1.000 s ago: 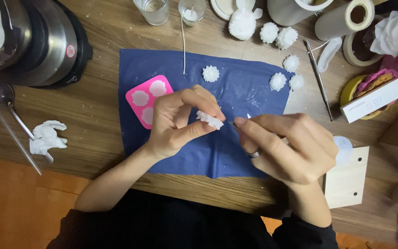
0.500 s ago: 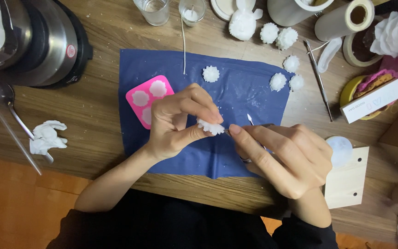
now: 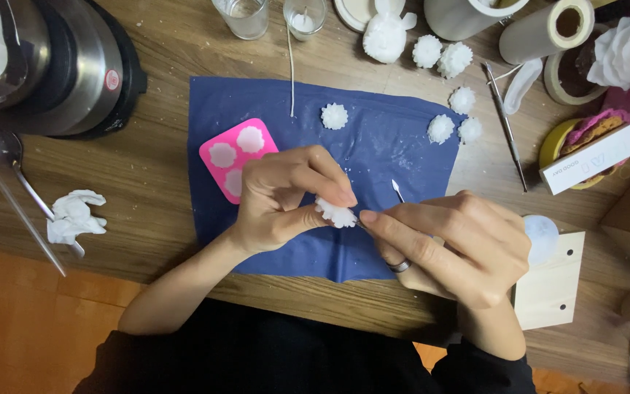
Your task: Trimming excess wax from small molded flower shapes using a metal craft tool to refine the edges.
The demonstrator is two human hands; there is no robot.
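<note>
- Left hand (image 3: 282, 201) pinching a small white wax flower (image 3: 335, 213) between thumb below and fingers above, over the lower middle of the blue cloth (image 3: 395, 146).
- Flower held just above the cloth, long axis roughly left to right, petalled edge pointing right toward the other hand.
- Right hand (image 3: 453, 244) closed around a thin metal tool (image 3: 397, 191), forefinger stretched left, its tip touching the flower's right edge.
- Tool's small pointed end sticking up and slightly left from behind the fingers; the working end hidden, possibly at the flower, too covered to tell.
- Silver ring (image 3: 400, 266) on a right finger.
- Pink silicone mould (image 3: 235, 157) with white-filled cavities lying on the cloth, just left of the left hand, partly covered by it.
- More white wax flowers loose: one (image 3: 334, 116) on the cloth above the hands, others (image 3: 450, 128) near the cloth's upper right corner.
- Long metal pick (image 3: 505, 125) on the wooden table (image 3: 147, 175), to the right, running top to bottom.
- Crumpled white tissue (image 3: 74, 216) and spoon (image 3: 9, 175) at far left.
</note>
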